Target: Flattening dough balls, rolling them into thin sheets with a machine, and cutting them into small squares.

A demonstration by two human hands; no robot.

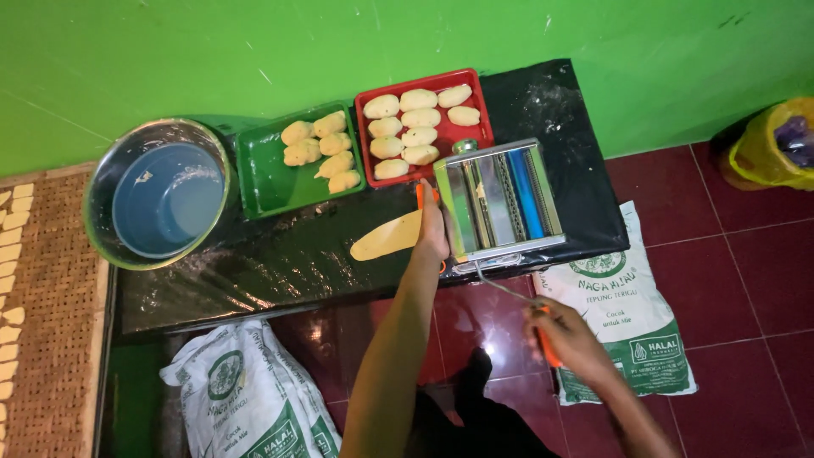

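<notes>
The right hand (566, 337) is blurred, and its grip on the orange crank handle (549, 348) cannot be judged; the end of the flattened dough strip (388, 237) is hidden under the left hand (433, 231); the woven mat (47, 314) is cut off by the left edge; the yellow bag (776, 142) by the right.

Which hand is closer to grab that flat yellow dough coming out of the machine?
The left hand. It already rests against the flat dough sheet beside the metal roller machine. The right hand is lower down, wrapped around the orange crank handle.
</notes>
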